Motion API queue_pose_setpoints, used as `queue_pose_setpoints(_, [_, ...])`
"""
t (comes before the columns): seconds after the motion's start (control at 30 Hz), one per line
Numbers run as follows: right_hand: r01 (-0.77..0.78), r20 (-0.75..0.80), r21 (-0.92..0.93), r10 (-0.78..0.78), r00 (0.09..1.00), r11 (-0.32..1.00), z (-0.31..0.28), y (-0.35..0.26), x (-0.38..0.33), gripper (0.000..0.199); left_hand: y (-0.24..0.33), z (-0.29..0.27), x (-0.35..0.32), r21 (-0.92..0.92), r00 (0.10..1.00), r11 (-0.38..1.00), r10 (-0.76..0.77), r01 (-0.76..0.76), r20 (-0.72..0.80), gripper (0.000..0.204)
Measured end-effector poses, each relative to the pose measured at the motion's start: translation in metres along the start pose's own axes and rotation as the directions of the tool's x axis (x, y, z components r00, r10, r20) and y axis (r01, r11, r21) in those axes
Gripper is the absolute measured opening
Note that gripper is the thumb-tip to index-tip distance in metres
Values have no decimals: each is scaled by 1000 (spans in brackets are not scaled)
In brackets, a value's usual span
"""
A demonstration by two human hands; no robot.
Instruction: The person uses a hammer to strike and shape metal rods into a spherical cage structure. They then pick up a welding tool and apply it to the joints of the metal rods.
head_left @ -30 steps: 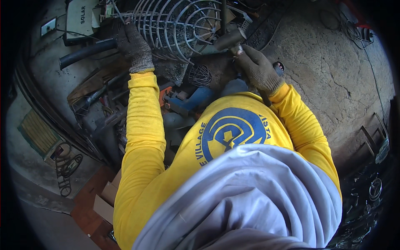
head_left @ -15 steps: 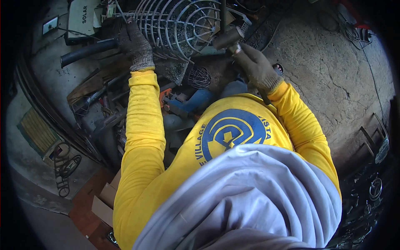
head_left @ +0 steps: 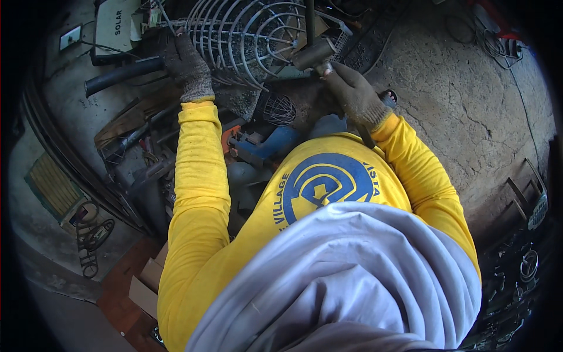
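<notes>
My right hand [head_left: 356,97], in a dark knitted work glove, is closed round the handle of a hammer [head_left: 314,54]. Its thick metal head points up and left, beside the right rim of a cage of curved metal bars [head_left: 234,38]. At the cage's left side, my left hand [head_left: 187,69] is gloved too, its fingers closed at the lower end of a thin metal rod [head_left: 165,16]. A black tube-shaped handle [head_left: 124,76] reaches left from this hand; whether I grip it as well is hidden.
Below the cage sit a small wire basket [head_left: 278,110] and a blue and orange tool [head_left: 264,144]. A pale box [head_left: 116,29] stands at upper left. Cracked concrete floor [head_left: 469,111] spreads right, with cables [head_left: 495,47] beyond. Cardboard [head_left: 143,293] lies lower left.
The hammer and my right hand have moved slightly left, nearer the cage. My left hand has shifted a little left and keeps its hold.
</notes>
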State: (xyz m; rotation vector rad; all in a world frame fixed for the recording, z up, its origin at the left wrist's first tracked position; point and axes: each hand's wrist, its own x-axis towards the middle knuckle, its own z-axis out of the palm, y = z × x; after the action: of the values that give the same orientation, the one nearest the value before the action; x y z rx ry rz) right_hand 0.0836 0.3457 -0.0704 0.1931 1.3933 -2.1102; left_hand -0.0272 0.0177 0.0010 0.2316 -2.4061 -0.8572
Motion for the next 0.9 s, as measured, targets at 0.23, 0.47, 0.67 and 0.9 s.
queue_pose_setpoints(0.23, [40, -37, 11, -40, 999, 999, -11, 10, 5, 39, 11, -1, -4, -44, 999, 998, -42, 42, 6, 33])
queue_pose_setpoints(0.47, [6, -128, 59, 1, 992, 998, -25, 9, 1, 38, 7, 2, -3, -57, 1000, 998, -20, 20, -14, 34])
queue_pose_setpoints(0.67, [-62, -155, -19, 58, 986, 998, -44, 16, -7, 39, 0, -3, 2, -27, 999, 999, -38, 39, 33, 35])
queue_pose_setpoints(0.9, [-134, -315, -149, 81, 945, 980, -93, 49, -26, 41, 8, -2, 8, -51, 977, 981, -179, 186, 119, 39])
